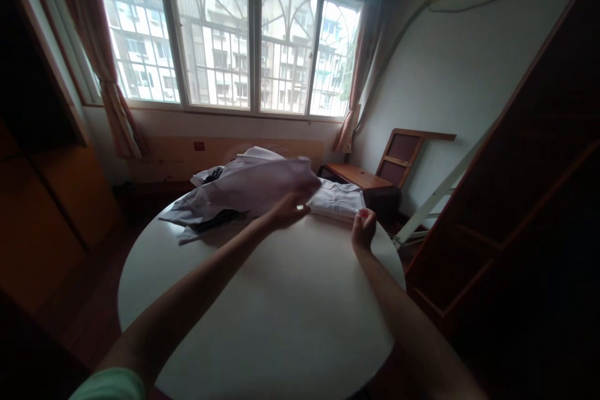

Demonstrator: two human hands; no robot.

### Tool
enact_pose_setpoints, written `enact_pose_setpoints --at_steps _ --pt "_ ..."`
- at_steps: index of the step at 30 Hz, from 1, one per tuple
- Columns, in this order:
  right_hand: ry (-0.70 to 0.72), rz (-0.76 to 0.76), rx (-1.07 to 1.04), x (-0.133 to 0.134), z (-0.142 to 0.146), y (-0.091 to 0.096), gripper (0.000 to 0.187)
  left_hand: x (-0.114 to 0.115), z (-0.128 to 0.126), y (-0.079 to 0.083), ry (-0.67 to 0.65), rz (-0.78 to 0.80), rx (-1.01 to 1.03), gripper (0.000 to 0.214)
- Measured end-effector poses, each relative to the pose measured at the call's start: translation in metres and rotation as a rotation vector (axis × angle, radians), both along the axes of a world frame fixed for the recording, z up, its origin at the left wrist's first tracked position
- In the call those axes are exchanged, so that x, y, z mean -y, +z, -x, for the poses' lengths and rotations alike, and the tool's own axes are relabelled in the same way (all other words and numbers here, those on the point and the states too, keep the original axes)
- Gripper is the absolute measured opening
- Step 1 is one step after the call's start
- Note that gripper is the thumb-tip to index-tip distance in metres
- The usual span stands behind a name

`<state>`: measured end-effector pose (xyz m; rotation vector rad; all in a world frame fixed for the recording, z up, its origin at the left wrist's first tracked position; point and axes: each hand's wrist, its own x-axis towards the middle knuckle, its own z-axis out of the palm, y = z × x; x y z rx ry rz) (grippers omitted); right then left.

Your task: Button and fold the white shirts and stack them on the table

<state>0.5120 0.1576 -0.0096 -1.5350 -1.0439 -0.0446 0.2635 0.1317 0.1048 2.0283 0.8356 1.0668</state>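
A right hand (364,229) closes its fingers on the near right corner of a flat, folded stack of white fabric (340,199), which lies on the far right part of a round, glossy white table (281,325). The left hand (287,211), a pale green cloth sleeve (110,385) on its arm, is bent at the stack's left end, above the table's far half; a small gap shows between thumb and fingers, but whether it grips any fabric cannot be told. Just beside it, a loose, crumpled heap of white and pale grey fabric (253,184), partly blurred, spreads over the table's far left part. Brown wooden furniture (363,175) stands beyond the table to the right. Beyond the table's far edge, a wide, barred glass window (215,44) hangs between pinkish-orange fabric curtains (112,106).
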Motion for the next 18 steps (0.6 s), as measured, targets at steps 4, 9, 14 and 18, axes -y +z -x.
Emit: enact_pose_setpoints --at_steps 4,9,14,18 --pt "0.298 0.013 -0.076 0.005 0.017 0.000 0.043 0.031 0.004 -0.034 -0.532 -0.064 -0.347 0.011" --pt "0.610 0.091 -0.142 0.010 0.041 0.001 0.054 0.019 0.042 -0.060 0.003 -0.301 -0.228 0.018" --pt "0.714 0.173 0.127 0.003 0.082 -0.006 0.053 -0.021 0.091 -0.073 0.545 -0.487 -0.195 0.029" --pt "0.967 0.360 0.294 0.005 0.106 -0.010 0.031 -0.039 0.112 -0.079 0.612 -0.480 -0.198 0.042"
